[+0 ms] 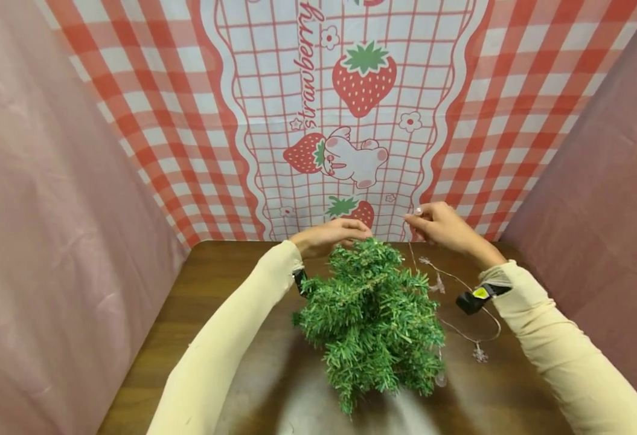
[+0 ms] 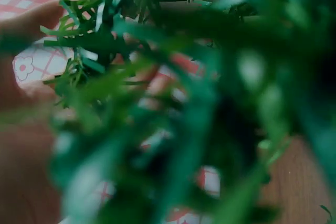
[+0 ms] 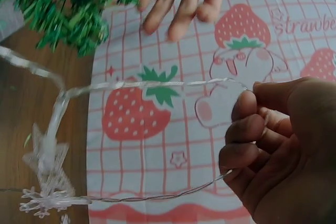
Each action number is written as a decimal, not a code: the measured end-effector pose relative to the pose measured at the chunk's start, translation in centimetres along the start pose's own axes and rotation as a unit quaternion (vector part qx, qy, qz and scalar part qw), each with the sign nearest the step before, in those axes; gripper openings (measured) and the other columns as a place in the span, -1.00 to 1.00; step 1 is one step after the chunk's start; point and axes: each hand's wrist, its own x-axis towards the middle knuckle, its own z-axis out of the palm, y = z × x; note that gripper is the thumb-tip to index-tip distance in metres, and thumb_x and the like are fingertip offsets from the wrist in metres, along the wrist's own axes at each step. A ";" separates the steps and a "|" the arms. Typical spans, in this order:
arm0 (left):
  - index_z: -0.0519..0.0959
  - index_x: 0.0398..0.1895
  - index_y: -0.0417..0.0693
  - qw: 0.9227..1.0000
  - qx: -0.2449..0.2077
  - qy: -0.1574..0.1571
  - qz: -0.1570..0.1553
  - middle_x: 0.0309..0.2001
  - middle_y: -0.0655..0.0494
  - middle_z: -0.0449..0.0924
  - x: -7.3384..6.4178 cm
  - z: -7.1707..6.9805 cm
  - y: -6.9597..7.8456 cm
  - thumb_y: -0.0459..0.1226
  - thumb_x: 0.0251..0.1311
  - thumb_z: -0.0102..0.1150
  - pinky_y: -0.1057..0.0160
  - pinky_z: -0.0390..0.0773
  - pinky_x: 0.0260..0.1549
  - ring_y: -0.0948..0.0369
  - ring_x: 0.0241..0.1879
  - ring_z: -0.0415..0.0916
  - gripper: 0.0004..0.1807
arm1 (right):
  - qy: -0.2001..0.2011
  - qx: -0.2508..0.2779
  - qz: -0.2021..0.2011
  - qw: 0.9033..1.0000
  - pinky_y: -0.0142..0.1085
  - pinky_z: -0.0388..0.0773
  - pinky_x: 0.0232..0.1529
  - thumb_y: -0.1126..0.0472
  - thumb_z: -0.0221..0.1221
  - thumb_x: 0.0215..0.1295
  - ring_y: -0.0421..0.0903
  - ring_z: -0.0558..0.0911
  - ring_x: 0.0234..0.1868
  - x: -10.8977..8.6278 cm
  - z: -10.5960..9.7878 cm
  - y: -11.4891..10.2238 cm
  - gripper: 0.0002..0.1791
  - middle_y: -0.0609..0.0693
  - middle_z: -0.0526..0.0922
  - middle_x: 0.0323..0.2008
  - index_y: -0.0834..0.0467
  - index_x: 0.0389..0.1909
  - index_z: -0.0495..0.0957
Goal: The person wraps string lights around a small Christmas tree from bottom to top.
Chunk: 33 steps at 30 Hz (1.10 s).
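A small green artificial Christmas tree (image 1: 372,320) stands on the wooden table. My left hand (image 1: 331,235) is at its top from behind, partly hidden by the branches; its spread, slightly bent fingers (image 3: 176,11) show in the right wrist view. Blurred green needles fill most of the left wrist view. My right hand (image 1: 443,226), raised to the right of the treetop, pinches a clear string-light wire (image 3: 157,84) between thumb and forefinger. Another stretch of the wire runs into its curled fingers. Clear snowflake (image 3: 47,200) and star (image 3: 48,161) ornaments hang from the string.
More of the string loops over the table (image 1: 275,386) right of the tree, with a snowflake ornament (image 1: 479,353) on it. A red-and-white strawberry cloth (image 1: 361,145) hangs behind the table. Pink curtains (image 1: 63,211) enclose both sides.
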 end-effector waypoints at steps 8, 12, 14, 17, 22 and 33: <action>0.15 0.32 0.11 0.993 0.085 -0.072 0.025 0.37 0.15 -0.03 0.1 -0.3 0.0 -0.14 0.35 -0.24 0.09 0.21 0.14 0.24 0.28 0.05 -0.53 | -0.109 0.048 -0.029 0.992 -0.20 0.36 -0.74 0.04 -0.11 0.37 0.09 0.34 -0.76 0.6 1.1 -3.3 -0.59 0.13 0.47 -0.69 0.29 -0.46 0.48; 0.18 0.29 0.30 0.997 0.072 -0.039 -0.012 0.34 0.29 0.01 0.3 -0.8 -0.8 -0.06 0.31 -0.16 0.09 0.22 0.13 0.24 0.28 0.05 -0.54 | -0.145 0.055 -0.051 0.986 -0.20 0.33 -0.76 0.08 -0.09 0.36 0.18 0.32 -0.73 1.4 2.2 -4.2 -0.68 0.22 0.48 -0.65 0.25 -0.36 0.45; 0.24 0.26 0.24 0.998 0.054 -0.017 -0.023 0.31 0.29 0.09 0.3 -0.9 -1.0 -0.06 0.30 -0.14 0.09 0.24 0.13 0.23 0.26 0.08 -0.55 | -0.150 0.060 -0.065 0.985 -0.22 0.33 -0.76 0.05 -0.08 0.35 0.16 0.31 -0.74 1.7 2.7 -4.3 -0.69 0.23 0.47 -0.64 0.23 -0.37 0.43; 0.33 0.19 0.03 0.999 0.042 0.003 -0.017 0.25 0.22 0.22 0.1 -0.7 -1.1 -0.08 0.31 -0.14 0.11 0.25 0.13 0.23 0.23 0.14 -0.58 | -0.142 0.056 -0.076 0.985 -0.22 0.35 -0.74 0.06 -0.07 0.35 0.07 0.30 -0.77 1.7 3.0 -4.9 -0.70 0.20 0.44 -0.66 0.22 -0.38 0.41; 0.47 -0.05 -0.04 1.000 0.011 0.023 0.009 0.12 0.19 0.33 -0.2 -0.6 -1.6 -0.12 0.31 -0.12 0.09 0.26 0.10 0.21 0.12 0.26 -0.71 | -0.117 0.001 -0.068 0.991 -0.26 0.36 -0.71 0.06 -0.06 0.34 -0.08 0.32 -0.77 1.3 3.0 -5.0 -0.75 0.10 0.42 -0.69 0.14 -0.33 0.45; 0.42 -0.20 -0.09 0.993 -0.078 0.083 0.014 0.04 0.06 0.31 -0.9 -0.2 -2.9 -0.13 0.33 -0.16 0.02 0.50 -0.14 0.06 0.00 0.34 -0.76 | -0.103 -0.104 -0.037 0.989 -0.28 0.45 -0.69 0.20 -0.05 0.33 -0.07 0.50 -0.70 -0.7 2.9 -2.1 -0.77 -0.02 0.52 -0.69 0.10 -0.48 0.50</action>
